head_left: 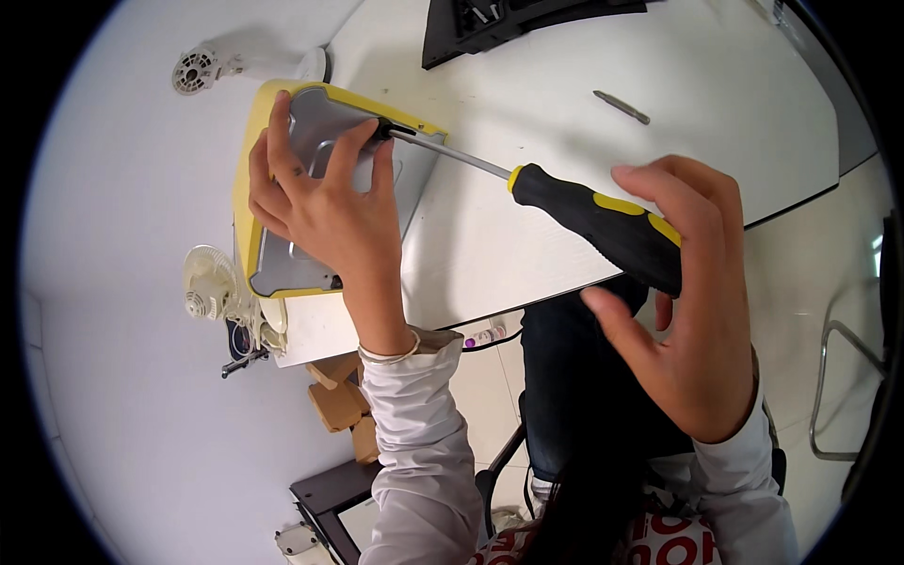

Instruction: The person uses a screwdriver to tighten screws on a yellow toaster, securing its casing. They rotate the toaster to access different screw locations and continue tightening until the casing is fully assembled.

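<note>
- Yellow case (243,226), taken as landmark: at the left end of the white table (471,221), grey panel (315,115) facing the wearer.
- Left hand (325,202) spread over the panel, hiding much of its middle; thumb and index close in a narrow pinch on a small black part (383,130) near the case's far right corner.
- Screwdriver (574,207), black and yellow handle: shaft reaches away to the right of the case, tip at the black part.
- Right hand (702,325) well right of the case, curved wide about the handle's butt, thumb standing off; fingers hide part of that end. Cannot tell how firmly they touch it.
- Loose metal bit (621,106) on the table, farther right of the case, apart from both hands.
- Dark tray-like object (527,26) beyond the case and to its right.
- Two pale fans on the case's left: one (195,71) by its far end, another (209,282) by its near end.
- Brown cartons (337,400) lower than the case, toward the wearer; left sleeve (414,405) partly covers them.
</note>
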A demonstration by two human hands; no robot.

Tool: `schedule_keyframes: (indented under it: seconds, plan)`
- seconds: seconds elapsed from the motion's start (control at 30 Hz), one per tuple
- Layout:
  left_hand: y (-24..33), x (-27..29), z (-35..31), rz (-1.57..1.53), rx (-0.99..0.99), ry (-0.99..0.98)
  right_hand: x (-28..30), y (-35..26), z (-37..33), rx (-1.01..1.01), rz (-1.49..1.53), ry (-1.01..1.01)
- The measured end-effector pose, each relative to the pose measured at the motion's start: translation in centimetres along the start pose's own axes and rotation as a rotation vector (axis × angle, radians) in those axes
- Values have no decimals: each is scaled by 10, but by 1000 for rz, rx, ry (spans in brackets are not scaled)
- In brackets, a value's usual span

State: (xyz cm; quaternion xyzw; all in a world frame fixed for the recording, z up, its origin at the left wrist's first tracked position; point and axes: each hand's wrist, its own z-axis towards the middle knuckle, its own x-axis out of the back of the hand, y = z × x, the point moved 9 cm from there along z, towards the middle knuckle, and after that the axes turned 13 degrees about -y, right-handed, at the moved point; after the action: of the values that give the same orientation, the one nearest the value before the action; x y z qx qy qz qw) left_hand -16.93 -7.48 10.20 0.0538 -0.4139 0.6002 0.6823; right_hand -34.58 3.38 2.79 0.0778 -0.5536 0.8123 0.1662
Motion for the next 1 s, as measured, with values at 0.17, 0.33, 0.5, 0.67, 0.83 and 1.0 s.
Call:
schedule_keyframes:
  seconds: [0.17,0.33,0.5,0.67,0.83,1.0]
  plan:
    - [-3,-1,-2,-25,23,-21,-6,7,0,-21,-49,-116]
    - [-4,0,-1,-51,26,-21,-5,11,-1,-63,-5,-163]
    - [-6,-1,-1,-71,27,-30,-4,-1,2,-1,10,-139]
    - [-13,-3,-5,-109,27,-11,-11,2,0,-42,36,-162]
    - [-13,-1,-5,-142,29,-21,-9,3,-4,-3,-6,-145]
    - [-16,-1,-6,-142,53,-26,-11,6,-5,-56,21,-132]
